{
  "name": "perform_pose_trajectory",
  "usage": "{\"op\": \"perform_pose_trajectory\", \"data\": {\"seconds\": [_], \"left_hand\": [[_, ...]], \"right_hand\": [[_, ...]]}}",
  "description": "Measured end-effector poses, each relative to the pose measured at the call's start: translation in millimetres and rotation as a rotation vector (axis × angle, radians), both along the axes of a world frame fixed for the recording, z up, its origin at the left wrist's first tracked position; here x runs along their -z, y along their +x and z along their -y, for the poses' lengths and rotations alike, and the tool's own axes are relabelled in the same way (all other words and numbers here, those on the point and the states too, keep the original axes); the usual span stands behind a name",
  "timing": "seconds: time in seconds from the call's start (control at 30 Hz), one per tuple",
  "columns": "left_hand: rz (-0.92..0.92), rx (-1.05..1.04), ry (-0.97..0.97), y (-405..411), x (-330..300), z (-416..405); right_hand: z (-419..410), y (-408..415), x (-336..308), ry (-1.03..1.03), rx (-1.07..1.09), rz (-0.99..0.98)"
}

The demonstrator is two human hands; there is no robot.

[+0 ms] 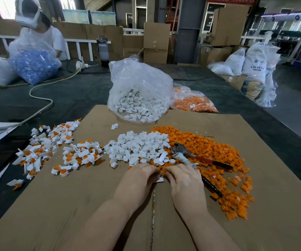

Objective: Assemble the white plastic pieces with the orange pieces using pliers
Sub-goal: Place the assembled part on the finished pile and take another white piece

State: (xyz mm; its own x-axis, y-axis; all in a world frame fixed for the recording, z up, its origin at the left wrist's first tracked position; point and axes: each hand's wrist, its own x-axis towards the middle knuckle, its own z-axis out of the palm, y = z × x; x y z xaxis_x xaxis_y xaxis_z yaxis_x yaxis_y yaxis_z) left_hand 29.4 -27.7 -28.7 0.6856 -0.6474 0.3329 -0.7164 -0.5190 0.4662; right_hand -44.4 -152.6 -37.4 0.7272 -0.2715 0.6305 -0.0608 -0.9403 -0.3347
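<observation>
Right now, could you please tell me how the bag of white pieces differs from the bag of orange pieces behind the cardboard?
The bag of white pieces stands tall with its mouth open; the bag of orange pieces lies low and slumped to its right. The white bag's base rests on the cardboard sheet, while the orange bag sits beyond the sheet's edge on the dark table. Both are clear plastic and partly filled.

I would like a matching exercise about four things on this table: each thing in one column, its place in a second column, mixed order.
Things:
1. pliers
2. white pieces bag
3. finished white-and-orange pieces
4. blue pieces bag

Places:
A. far left, by another person
B. on the loose orange pile
C. left part of the cardboard
D. far edge of the cardboard, middle

Pairs: 1-B, 2-D, 3-C, 4-A
</observation>
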Motion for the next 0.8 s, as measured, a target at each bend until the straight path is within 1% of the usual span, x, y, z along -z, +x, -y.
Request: {"op": "perform_pose_trajectory", "data": {"seconds": [0.07,0.13,0.27,0.33,0.47,0.53,0.63,0.8], "left_hand": [[-0.024,-0.018,0.003,-1,-1,1],[-0.112,-0.051,-0.046,-1,-2,2],[-0.391,-0.144,-0.285,-3,-6,7],[-0.49,-0.157,-0.37,-5,-9,11],[-0.594,-0.107,-0.467,-10,-12,14],[-0.597,-0.11,-0.488,-10,-9,15],[-0.572,-0.182,-0.474,-8,-6,17],[-0.762,-0.148,-0.588,-7,-3,17]], "right_hand": [[0,0,0,0.021,-0.007,0.0],[0,-1,0,0.027,-0.012,0.0],[-1,-3,-3,0.086,0.002,0.019],[-1,-4,-4,0.109,0.014,0.009],[-2,-5,-5,0.114,0.026,0.008],[-2,-5,-5,0.115,0.023,0.009],[-2,-5,-5,0.149,0.013,0.003],[-1,-6,-5,0.249,-0.029,0.008]]}}
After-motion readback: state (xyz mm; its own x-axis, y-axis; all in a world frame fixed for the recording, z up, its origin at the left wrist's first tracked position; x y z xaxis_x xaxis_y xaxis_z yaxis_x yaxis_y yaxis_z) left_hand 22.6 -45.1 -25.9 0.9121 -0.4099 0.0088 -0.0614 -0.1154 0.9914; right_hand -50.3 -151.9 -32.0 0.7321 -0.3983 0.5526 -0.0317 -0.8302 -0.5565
